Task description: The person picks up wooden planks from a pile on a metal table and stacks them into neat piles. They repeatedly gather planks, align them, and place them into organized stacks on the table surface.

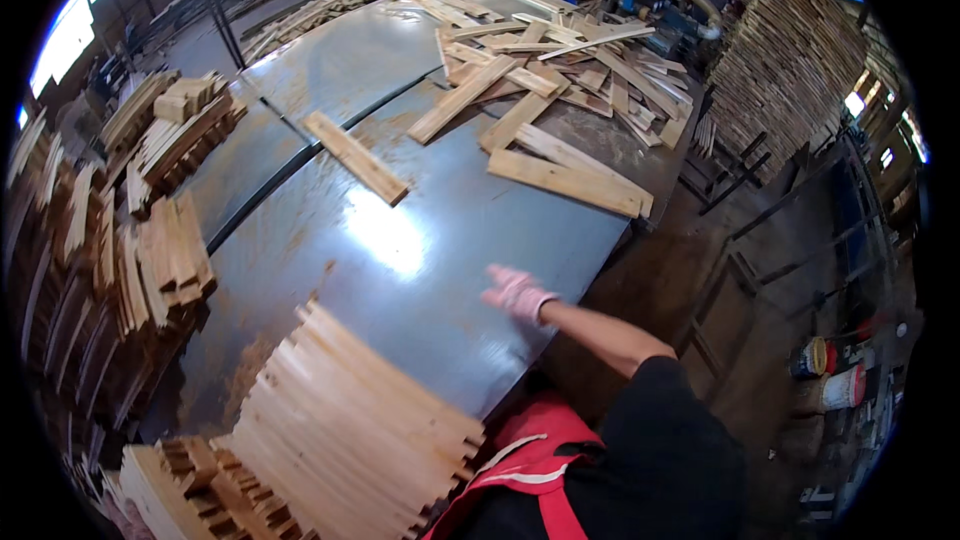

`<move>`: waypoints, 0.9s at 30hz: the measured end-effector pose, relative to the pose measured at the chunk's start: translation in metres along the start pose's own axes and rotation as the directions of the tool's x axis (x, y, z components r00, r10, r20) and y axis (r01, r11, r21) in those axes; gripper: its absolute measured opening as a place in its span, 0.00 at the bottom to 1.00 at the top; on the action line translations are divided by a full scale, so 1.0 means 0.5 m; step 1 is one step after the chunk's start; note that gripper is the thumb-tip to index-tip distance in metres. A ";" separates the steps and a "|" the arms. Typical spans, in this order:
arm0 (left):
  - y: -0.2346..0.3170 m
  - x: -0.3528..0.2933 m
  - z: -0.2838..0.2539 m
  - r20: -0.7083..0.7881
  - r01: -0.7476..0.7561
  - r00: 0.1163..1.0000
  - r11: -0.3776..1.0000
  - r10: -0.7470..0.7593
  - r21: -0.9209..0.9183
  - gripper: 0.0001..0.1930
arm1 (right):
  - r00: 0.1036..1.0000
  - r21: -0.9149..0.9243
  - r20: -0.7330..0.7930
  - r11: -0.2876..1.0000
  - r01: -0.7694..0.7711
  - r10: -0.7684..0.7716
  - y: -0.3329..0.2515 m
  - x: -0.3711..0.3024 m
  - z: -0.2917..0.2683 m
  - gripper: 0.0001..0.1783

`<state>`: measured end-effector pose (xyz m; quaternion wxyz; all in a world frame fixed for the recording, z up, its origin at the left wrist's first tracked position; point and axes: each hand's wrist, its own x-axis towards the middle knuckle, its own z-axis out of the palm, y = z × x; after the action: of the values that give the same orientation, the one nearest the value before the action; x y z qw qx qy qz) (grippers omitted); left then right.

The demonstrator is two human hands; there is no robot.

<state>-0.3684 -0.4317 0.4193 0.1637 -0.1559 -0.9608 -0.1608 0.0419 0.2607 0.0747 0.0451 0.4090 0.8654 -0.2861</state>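
Observation:
My right hand [518, 294], in a pink and white work glove, reaches over the metal table [440, 240] near its right edge. It holds nothing; its fingers are stretched out and slightly blurred. Close to my body, a row of pale wooden boards [350, 420] lies side by side, with notched ends toward me. At the lower left edge a dim pinkish patch [125, 518] beside the boards looks like my left glove; its fingers cannot be made out. A single board [355, 158] lies apart on the table beyond my right hand.
A loose heap of boards [570, 70] covers the table's far end. Wood stacks [165, 250] stand along the left side. A tall lumber pile [785, 60] rises at the far right. Metal frames [730, 280] and buckets [843, 387] are on the floor to the right.

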 end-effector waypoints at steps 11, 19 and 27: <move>1.018 -0.318 0.638 0.804 0.353 0.563 0.824 0.190 -0.442 0.30 | 0.932 -0.326 -0.158 0.874 -0.361 0.326 0.653 0.177 -0.389 0.41; 1.417 -0.648 1.046 0.797 0.984 -0.152 0.162 0.585 0.068 0.31 | 0.986 0.653 0.160 0.754 -0.071 -0.046 0.488 0.049 -0.171 0.23; 1.493 -0.593 0.985 0.873 0.977 0.165 0.047 0.459 -0.210 0.42 | 0.891 -0.386 -0.188 0.803 -0.453 0.413 0.758 0.229 -0.436 0.61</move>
<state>0.0307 0.3441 0.0629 -0.6251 0.0198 -0.4617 -0.6290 0.2781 0.6449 0.0469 0.1551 0.5892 0.7910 -0.0555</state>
